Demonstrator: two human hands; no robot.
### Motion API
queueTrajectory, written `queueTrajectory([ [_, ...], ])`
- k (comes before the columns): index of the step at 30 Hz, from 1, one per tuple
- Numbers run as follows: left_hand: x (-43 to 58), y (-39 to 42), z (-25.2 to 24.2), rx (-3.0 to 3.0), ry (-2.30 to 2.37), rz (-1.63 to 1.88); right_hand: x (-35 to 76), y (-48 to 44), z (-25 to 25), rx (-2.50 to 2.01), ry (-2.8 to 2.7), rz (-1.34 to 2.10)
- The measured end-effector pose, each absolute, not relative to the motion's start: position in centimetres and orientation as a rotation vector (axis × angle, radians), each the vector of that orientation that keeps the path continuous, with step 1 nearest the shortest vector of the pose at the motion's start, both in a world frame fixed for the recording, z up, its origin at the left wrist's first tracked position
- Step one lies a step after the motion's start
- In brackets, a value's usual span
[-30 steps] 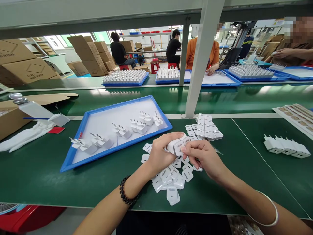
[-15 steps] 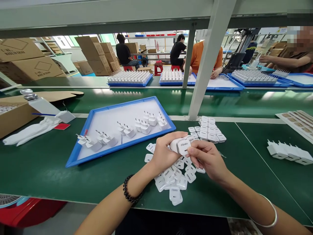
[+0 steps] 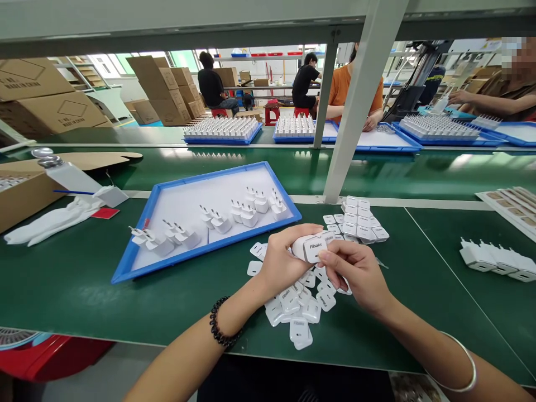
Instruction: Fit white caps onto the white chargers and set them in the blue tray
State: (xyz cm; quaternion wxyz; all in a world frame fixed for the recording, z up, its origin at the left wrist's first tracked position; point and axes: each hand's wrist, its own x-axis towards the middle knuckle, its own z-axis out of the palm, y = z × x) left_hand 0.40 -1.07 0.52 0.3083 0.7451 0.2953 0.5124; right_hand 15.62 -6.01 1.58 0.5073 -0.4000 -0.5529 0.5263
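My left hand (image 3: 281,255) is wrapped round a white charger body (image 3: 298,248), with part of it hidden in the palm. At its end sits a white face plate (image 3: 314,249) printed "Fibaks" with a small dark slot. The fingers of my right hand (image 3: 354,269) pinch that plate at its lower right edge. Another printed white face shows just behind it. Under both hands lies a loose heap of white face plates (image 3: 299,330). Left of my hands, several white plug chargers (image 3: 220,222) stand pins up in a blue-rimmed tray (image 3: 226,241).
Stacked white plates (image 3: 362,220) lie beyond my right hand. A row of chargers (image 3: 496,261) sits farther right. At left are a white glove (image 3: 54,220), a bottle (image 3: 73,177) and a carton (image 3: 20,204). A metal post (image 3: 345,128) rises ahead; co-workers sit beyond.
Both hands keep nearly the same hold on the charger and plate. The view has shifted very slightly. Across the bench, the person in orange has moved a little.
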Motion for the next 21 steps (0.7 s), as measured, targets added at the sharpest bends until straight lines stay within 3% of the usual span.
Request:
queueTrajectory([
  [21,0.5,-1.31,0.29,1.923,0.814,1.319,14.94,-6.31,1.05,-1.064,-1.461,0.88],
])
